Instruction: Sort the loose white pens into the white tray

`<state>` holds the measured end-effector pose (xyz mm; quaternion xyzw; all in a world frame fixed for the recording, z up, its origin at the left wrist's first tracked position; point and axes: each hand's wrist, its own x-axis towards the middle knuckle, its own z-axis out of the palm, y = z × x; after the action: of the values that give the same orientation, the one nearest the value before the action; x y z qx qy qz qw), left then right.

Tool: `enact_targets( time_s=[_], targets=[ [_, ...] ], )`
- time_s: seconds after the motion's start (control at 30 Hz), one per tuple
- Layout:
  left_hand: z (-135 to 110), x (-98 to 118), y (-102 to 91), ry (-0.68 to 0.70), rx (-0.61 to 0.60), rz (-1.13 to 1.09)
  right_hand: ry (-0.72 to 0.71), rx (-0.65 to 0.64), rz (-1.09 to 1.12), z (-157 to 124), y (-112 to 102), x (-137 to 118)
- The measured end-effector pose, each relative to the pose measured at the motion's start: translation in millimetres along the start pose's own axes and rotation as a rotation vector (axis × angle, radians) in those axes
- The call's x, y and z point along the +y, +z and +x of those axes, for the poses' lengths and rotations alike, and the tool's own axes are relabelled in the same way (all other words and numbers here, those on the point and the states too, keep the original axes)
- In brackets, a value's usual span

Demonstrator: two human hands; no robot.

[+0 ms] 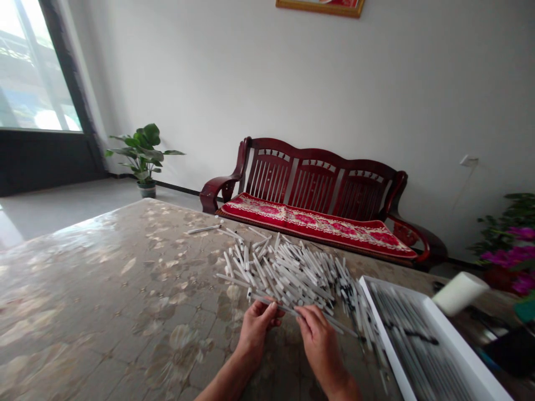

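A large heap of white pens with black tips lies on the patterned table. My left hand is closed around one white pen at the near edge of the heap. My right hand pinches the same pen from its other side. Both hands rest low over the table, close together.
A white tray with pens laid in rows sits at the right. A white roll lies past it. One stray pen lies at the far side. Behind the table stand a wooden bench with a red cushion and potted plants.
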<state>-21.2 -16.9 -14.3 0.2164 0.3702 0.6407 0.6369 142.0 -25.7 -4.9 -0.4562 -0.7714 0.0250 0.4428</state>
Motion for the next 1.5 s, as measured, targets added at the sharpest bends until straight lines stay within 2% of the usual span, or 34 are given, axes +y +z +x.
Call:
enact_targets(
  time_s=[0.1, 0.17, 0.4, 0.6, 0.73, 0.9, 0.97, 1.03, 1.1, 1.2, 1.27, 1.33, 1.4, 1.47, 1.5],
  targets=[
    [-2, -1, -0.4, 0.012, -0.020, 0.019, 0.052, 0.000, 0.050, -1, 0, 1],
    [-3, 0, 0.0, 0.025, -0.029, 0.034, 0.140, -0.023, 0.111, -1, 1, 0],
    [-6, 4, 3.5, 0.114, -0.016, 0.097, 0.637, -0.151, 0.469, 6, 4, -9],
    [-9, 6, 4.4, 0.179, -0.042, 0.153, 0.904, -0.227, 0.736, 15, -3, -14],
    [-8, 5, 3.2, 0.129, -0.056, 0.130, 0.936, -0.193, 0.882, 15, -9, -20],
    [-6, 6, 1.2, -0.060, 0.010, -0.050, 0.760, -0.054, 1.169, 17, -1, -41],
    [-6, 7, 0.5, -0.113, -0.073, -0.043, 0.755, -0.035, 1.194, 18, 8, -47],
    [-7, 7, 0.0, -0.129, -0.182, 0.018, 0.797, 0.043, 1.158, 19, 15, -48],
    [-8, 8, -0.5, -0.139, -0.180, 0.132, 0.831, 0.131, 1.109, 20, 14, -43],
    [-6, 11, -1.8, -0.099, -0.086, 0.258, 0.848, 0.232, 1.060, 23, -13, -23],
    [-3, 17, -4.8, -0.032, -0.001, 0.313, 0.840, 0.271, 1.008, 26, -47, 2],
    [0, 22, -9.9, 0.070, 0.095, 0.381, 0.806, 0.287, 0.866, 31, -91, 37],
    [4, 27, -15.9, 0.168, 0.184, 0.465, 0.791, 0.275, 0.594, 35, -137, 78],
    [6, 29, -20.5, 0.206, 0.214, 0.543, 0.853, 0.159, 0.127, 38, -181, 120],
    [6, 30, -21.8, 0.210, 0.209, 0.585, 0.886, 0.145, 0.021, 39, -200, 140]
  ],
)
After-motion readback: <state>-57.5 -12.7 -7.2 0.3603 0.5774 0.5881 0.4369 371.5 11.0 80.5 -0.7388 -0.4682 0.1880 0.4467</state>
